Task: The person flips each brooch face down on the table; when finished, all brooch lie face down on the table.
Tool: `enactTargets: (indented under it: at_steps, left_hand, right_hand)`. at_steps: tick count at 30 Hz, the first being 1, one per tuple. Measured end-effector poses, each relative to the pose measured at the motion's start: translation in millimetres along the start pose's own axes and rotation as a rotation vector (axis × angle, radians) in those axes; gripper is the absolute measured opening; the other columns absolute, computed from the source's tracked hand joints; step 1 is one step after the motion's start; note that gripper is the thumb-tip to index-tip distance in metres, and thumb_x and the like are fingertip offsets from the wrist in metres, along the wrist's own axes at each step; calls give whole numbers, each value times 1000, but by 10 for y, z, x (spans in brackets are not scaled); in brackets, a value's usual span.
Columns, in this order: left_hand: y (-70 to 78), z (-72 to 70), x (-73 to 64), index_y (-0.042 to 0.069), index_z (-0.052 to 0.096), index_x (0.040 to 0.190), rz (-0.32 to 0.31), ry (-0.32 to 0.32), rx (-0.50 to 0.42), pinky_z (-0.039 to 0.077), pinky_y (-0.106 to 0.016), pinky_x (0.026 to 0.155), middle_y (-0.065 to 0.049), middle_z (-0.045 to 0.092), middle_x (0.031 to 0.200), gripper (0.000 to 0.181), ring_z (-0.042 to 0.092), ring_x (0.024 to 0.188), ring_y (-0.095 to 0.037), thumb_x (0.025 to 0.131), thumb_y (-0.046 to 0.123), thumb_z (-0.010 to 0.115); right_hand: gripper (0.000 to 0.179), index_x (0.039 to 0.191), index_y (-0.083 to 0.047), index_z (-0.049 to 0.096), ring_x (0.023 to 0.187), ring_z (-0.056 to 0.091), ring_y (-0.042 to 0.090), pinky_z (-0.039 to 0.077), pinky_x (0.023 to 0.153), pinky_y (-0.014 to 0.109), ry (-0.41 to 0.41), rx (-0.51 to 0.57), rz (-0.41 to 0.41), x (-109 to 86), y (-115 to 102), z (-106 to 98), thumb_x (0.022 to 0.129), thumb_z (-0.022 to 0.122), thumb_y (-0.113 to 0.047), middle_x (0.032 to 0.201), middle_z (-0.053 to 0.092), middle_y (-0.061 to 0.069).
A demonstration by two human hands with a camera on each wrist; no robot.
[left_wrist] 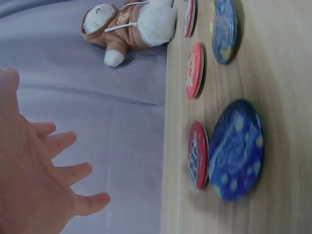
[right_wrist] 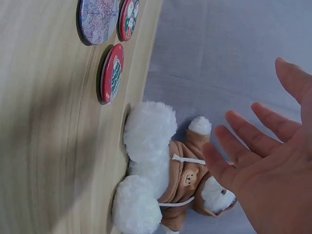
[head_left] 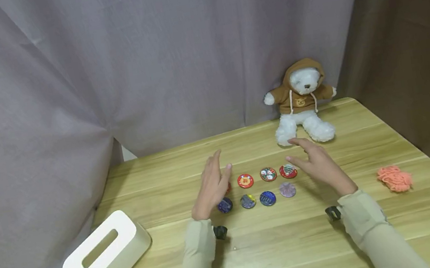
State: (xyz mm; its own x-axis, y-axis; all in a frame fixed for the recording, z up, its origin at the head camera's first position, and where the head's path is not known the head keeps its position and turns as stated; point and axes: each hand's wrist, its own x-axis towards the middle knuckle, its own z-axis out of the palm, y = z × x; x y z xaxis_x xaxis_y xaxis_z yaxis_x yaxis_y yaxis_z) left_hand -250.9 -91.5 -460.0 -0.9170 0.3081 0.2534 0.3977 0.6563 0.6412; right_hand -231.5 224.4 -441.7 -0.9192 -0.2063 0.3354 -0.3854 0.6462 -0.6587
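Note:
Several round button badges lie in two rows on the wooden table. In the far row are a red and gold badge, a green and white badge and a red badge with a tree. The near row has a starry blue badge, a grey and yellow badge, a dark blue badge and a lilac badge. My left hand hovers at the left end, fingers extended, partly hiding another red badge. At the right end my right hand is raised with fingers spread, holding nothing.
A white teddy bear in a brown hoodie sits at the back right, beyond my right hand. Coral yarn lies at the right. On the left stands a white tissue box with a slot on top. A grey curtain hangs behind the table.

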Motion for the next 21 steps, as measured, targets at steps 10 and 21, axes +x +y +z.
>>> enactTargets:
  at_steps: [10,21]
  left_hand:
    - [72,141,121,15,16,162,-45,-65,-88,16,-56,118,-18,21,165,65,18,151,-33,108,48,28]
    - [176,337,321,15,18,162,21,-110,-123,18,-50,119,-10,23,166,63,20,151,-27,108,43,34]
  right_hand:
    - [49,135,9,53,126,49,49,37,103,63,40,51,3,15,63,-32,95,71,-10,135,55,32]
    - [49,136,9,52,128,48,47,33,106,62,-27,68,78,66,153,-76,93,71,-7,136,55,31]
